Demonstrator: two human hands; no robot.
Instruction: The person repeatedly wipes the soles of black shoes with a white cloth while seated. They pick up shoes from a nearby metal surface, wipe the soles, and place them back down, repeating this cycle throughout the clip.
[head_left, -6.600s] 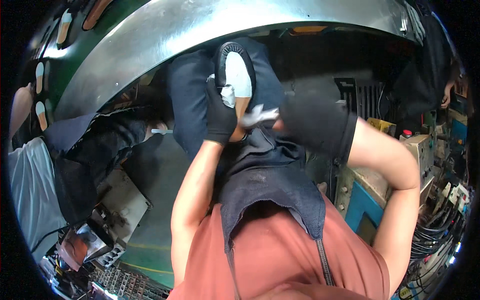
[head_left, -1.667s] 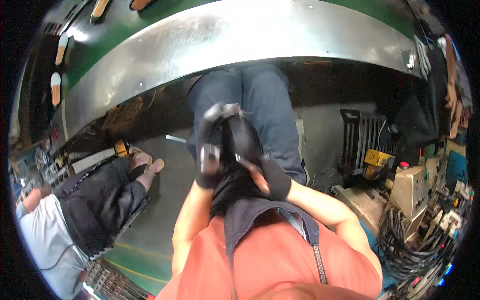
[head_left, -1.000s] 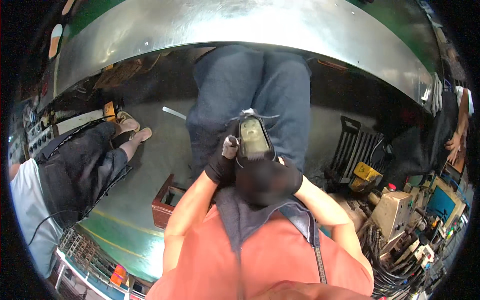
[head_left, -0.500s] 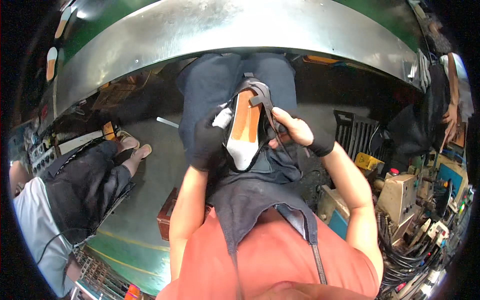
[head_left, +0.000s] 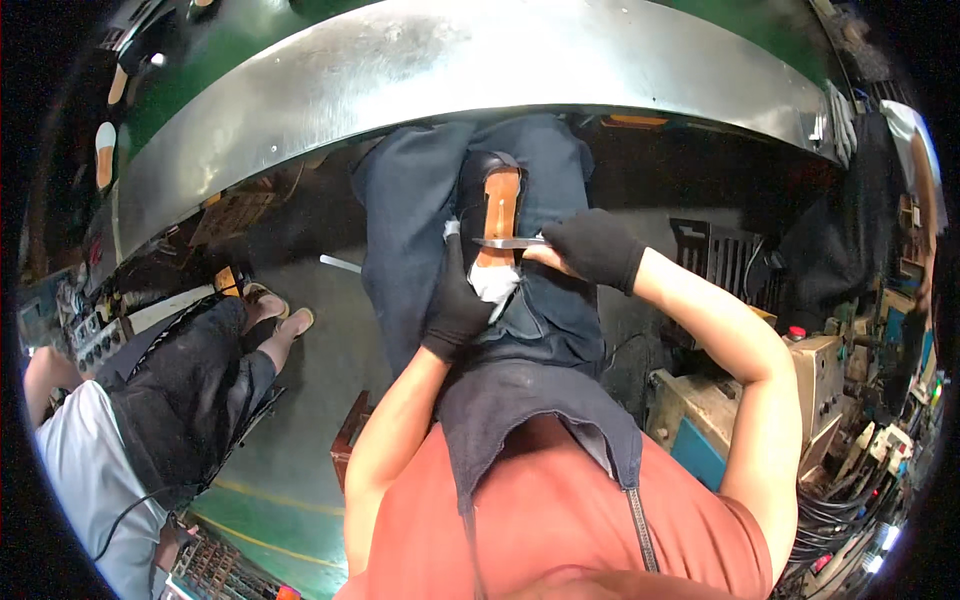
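Note:
A shoe (head_left: 501, 210) with a brown bottom, dark upper edges and a white end lies lengthwise on my lap, its brown side up. My left hand (head_left: 462, 305), in a black fingerless glove with white-wrapped fingertips, is closed around the shoe's near, white end. From the right, my right hand (head_left: 597, 250), also black-gloved, grips a slim metal tool (head_left: 508, 243). The tool lies crosswise over the brown bottom, its tip reaching the shoe's left edge. Its exact kind and its handle cannot be made out.
A shiny metal conveyor edge (head_left: 420, 75) curves ahead of my knees, beside a green belt with a pale shoe piece (head_left: 105, 155). Another person (head_left: 190, 400) sits at the left. Machinery with cables (head_left: 820, 380) and a dark slatted crate (head_left: 708, 260) stand to my right.
My right hand has let go of the shoe's strap and now holds the metal tool across its bottom. The left hand has shifted to the near end; the dark straps no longer show on top.

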